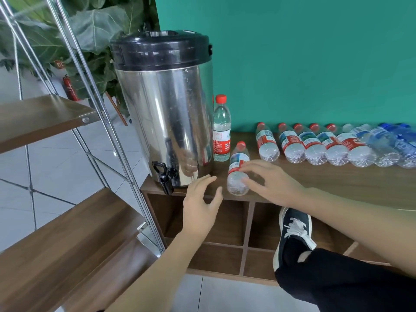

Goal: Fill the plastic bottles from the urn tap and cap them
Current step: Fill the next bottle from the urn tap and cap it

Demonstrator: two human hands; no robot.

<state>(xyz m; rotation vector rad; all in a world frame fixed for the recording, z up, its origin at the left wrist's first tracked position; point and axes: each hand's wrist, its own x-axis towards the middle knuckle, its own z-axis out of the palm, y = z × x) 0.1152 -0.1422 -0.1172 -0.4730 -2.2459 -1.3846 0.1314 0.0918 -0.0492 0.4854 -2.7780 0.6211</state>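
Observation:
A steel urn [166,113] with a black lid stands on the left end of a wooden shelf top [315,176]; its black tap [163,175] overhangs the front edge. One red-capped bottle [222,129] stands upright beside the urn. Another capped bottle [238,170] lies on its side near the front edge. My right hand [270,183] hovers over this lying bottle, fingers spread and touching its side. My left hand [201,203] is open just left of it, fingertips at the shelf edge below the urn.
Several empty bottles [326,145] lie in a row along the green wall to the right. A metal-framed rack with wooden shelves [67,221] stands at the left. My leg and dark shoe [295,230] sit before the shelf's open cubbies.

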